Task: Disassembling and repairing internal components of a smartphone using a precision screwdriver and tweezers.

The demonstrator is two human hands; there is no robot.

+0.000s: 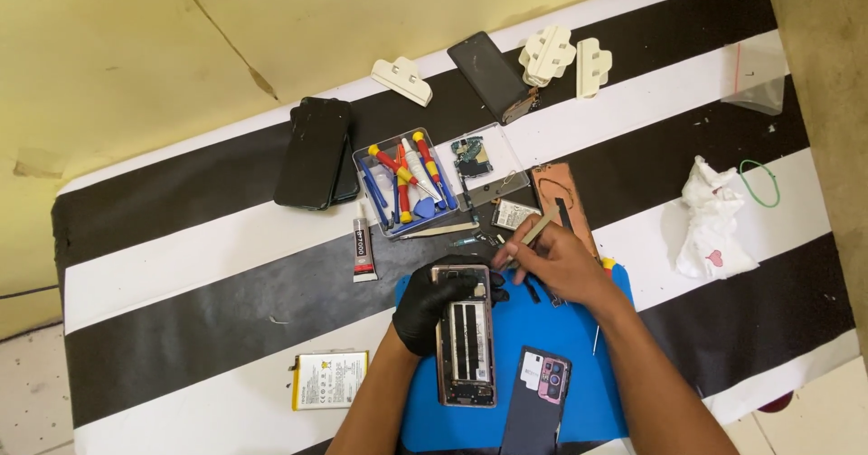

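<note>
My gloved left hand grips the opened phone by its upper left edge on the blue mat, while my bare right hand pinches tweezers over the phone's top end. A slip there could scratch the board or flick a small part onto the striped table. Loose battery left, tool tray behind, back cover crowding my right wrist

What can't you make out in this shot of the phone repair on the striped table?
- Head view: the tweezers' tips, hidden behind the right hand.
- The opened phone's top edge, covered by the gloved left hand.
- The small parts in the clear lid are too small to identify.
- The blue mat's lower edge is cut off by the frame.
</note>
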